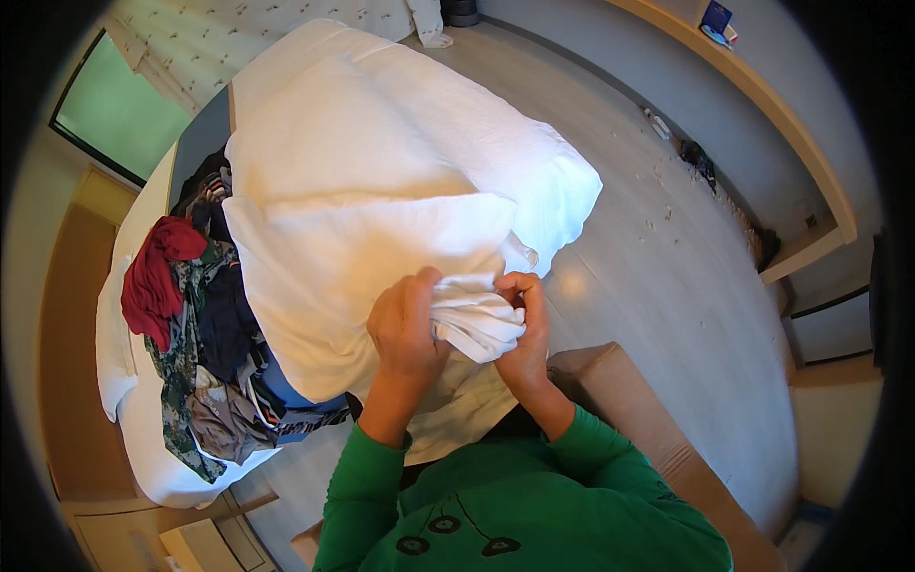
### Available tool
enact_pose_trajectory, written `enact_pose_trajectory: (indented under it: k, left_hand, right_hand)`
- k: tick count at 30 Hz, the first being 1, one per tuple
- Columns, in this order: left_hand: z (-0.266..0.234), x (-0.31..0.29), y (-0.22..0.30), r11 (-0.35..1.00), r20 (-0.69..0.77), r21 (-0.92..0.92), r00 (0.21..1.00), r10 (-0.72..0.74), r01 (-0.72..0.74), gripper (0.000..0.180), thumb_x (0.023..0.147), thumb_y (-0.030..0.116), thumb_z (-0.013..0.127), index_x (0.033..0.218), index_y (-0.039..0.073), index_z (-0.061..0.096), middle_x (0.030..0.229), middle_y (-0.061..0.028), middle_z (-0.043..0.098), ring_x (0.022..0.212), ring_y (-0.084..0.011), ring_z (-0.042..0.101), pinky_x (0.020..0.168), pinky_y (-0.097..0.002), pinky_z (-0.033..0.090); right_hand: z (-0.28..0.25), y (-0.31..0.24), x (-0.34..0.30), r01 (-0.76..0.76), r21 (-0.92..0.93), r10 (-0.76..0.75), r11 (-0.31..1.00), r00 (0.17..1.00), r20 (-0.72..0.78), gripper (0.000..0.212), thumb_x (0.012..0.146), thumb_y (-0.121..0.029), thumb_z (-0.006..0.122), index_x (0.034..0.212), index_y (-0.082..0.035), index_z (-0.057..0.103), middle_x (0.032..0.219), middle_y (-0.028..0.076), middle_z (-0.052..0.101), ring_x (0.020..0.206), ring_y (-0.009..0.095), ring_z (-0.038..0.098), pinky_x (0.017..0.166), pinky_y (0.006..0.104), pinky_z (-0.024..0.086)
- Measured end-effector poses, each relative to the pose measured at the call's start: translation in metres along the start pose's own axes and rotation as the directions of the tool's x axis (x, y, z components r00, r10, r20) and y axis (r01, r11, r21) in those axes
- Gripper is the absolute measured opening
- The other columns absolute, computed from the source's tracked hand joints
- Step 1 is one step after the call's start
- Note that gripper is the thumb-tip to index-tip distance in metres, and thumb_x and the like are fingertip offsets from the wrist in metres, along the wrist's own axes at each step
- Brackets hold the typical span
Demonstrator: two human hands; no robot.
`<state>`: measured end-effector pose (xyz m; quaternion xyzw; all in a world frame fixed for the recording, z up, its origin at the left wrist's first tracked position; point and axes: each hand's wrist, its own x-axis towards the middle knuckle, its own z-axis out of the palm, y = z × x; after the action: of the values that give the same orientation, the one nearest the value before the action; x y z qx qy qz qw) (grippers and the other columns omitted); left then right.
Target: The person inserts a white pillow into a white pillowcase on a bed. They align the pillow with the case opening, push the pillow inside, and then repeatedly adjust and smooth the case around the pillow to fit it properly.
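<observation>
as the cloth (475,322) lies bunched, the left hand (404,324) clamps fingers on its left side, the right hand (530,341) pinching its right edge between thumb and fingers.

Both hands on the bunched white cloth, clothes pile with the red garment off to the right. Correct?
Not quite: the clothes pile with the red garment is off to the left, as the head view shows. The rest holds: the left hand and right hand are both on the bunched white cloth.
</observation>
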<state>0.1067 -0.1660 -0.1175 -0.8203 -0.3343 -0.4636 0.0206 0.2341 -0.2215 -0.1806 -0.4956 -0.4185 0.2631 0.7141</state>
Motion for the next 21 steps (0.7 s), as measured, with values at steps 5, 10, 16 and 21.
enact_pose_trajectory:
  k: [5,10,16,21]
  left_hand:
    - [-0.012,-0.011,0.008,0.999,0.201,-0.035,0.979,0.033,-0.026,0.042,0.071,0.012,0.079,0.11,0.003,0.067,0.082,-0.0133,0.063,0.071,-0.0332,0.063,0.063,-0.0398,0.049]
    - [-0.009,-0.011,0.007,0.982,0.375,0.159,0.926,0.037,-0.103,0.04,0.075,0.01,0.075,0.114,0.003,0.068,0.088,-0.0135,0.065,0.079,-0.0329,0.065,0.073,-0.0405,0.05]
    - [0.018,0.014,-0.007,0.94,0.176,0.245,0.965,0.196,-0.236,0.036,0.081,0.01,0.067,0.116,0.002,0.067,0.125,-0.0233,0.063,0.119,-0.0452,0.058,0.103,-0.0608,0.041]
    - [0.019,0.041,-0.027,0.945,0.302,0.3,0.953,0.038,-0.133,0.063,0.07,0.026,0.081,0.125,0.005,0.061,0.144,-0.0232,0.052,0.145,-0.0495,0.036,0.121,-0.0696,0.013]
  right_hand:
    - [-0.009,0.022,0.022,0.092,-0.294,-0.146,0.951,0.975,-0.166,0.021,0.087,0.005,0.063,0.105,-0.004,0.058,0.088,0.001,0.046,0.078,0.013,0.045,0.069,0.0269,0.041]
    - [-0.01,0.024,0.028,0.077,-0.133,-0.109,0.988,0.961,-0.254,0.021,0.088,0.004,0.065,0.104,-0.004,0.055,0.102,0.004,0.053,0.087,0.013,0.05,0.078,0.0268,0.046]
    - [-0.014,0.013,0.024,0.086,0.108,-0.057,0.99,0.967,-0.248,0.03,0.089,0.003,0.07,0.112,-0.005,0.053,0.112,0.006,0.058,0.097,0.012,0.055,0.087,0.0266,0.047]
    - [-0.015,0.009,0.024,0.069,0.047,-0.059,0.996,0.98,-0.191,0.044,0.082,0.004,0.079,0.115,-0.007,0.053,0.108,0.003,0.058,0.095,0.011,0.056,0.087,0.0255,0.046]
